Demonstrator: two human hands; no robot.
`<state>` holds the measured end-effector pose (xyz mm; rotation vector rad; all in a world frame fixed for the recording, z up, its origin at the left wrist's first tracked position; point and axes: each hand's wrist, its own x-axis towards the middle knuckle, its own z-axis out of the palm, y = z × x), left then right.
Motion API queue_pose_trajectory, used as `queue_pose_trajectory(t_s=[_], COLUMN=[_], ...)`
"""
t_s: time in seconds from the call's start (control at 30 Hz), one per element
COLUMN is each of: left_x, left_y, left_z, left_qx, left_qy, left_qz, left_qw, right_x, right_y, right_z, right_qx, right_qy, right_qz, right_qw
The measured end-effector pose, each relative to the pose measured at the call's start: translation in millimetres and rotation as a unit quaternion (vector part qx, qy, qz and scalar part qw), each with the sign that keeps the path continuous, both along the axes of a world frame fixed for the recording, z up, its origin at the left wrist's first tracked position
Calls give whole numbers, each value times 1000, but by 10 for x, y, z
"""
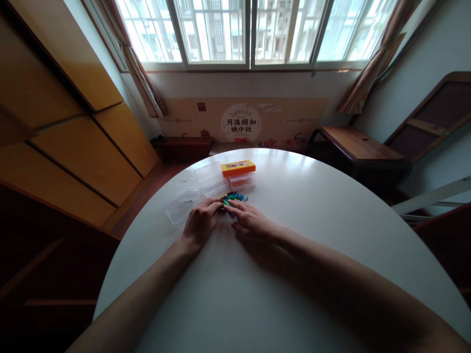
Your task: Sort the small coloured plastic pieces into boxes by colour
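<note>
A small heap of blue, green and dark brown pieces lies on the white round table; they are too small to name. My left hand is at the heap's left edge, its fingers bent and pressed together at the tips. Whatever it holds is hidden. From the right, my right hand reaches over the near side of the heap with its fingers stretched out. Its fingertips touch a bright green piece close to the left fingertips.
Open clear plastic boxes lie left of and behind the heap. An orange-yellow box rests on another clear case at the back. Beyond the table stand a wooden chair on the right and wooden cabinets on the left.
</note>
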<state>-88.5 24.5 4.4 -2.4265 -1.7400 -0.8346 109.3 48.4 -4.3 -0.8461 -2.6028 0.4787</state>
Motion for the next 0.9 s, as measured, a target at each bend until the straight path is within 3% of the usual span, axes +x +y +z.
queue_pose_trajectory(t_s=[0.1, 0.27, 0.57, 0.77, 0.9], left_x=[-29, -6, -8, -75, -94], left_y=[-43, -44, -76, -125, -219], left_z=[49, 67, 9, 3, 71], left_qx=[14, -46, -35, 11, 74], left_qy=[33, 117, 90, 85, 92], left_qz=[-22, -130, -103, -111, -83], left_qw=[999, 983, 990, 990, 990], right_x=[123, 252, -15, -138, -199], right_y=[-9, 30, 193, 260, 339], right_z=[5, -45, -7, -4, -58], right_qx=[4, 9, 13, 22, 56], right_qy=[4, -38, -50, -21, -2], right_qz=[-13, -90, -46, 22, 10], right_qw=[1000, 995, 998, 999, 998])
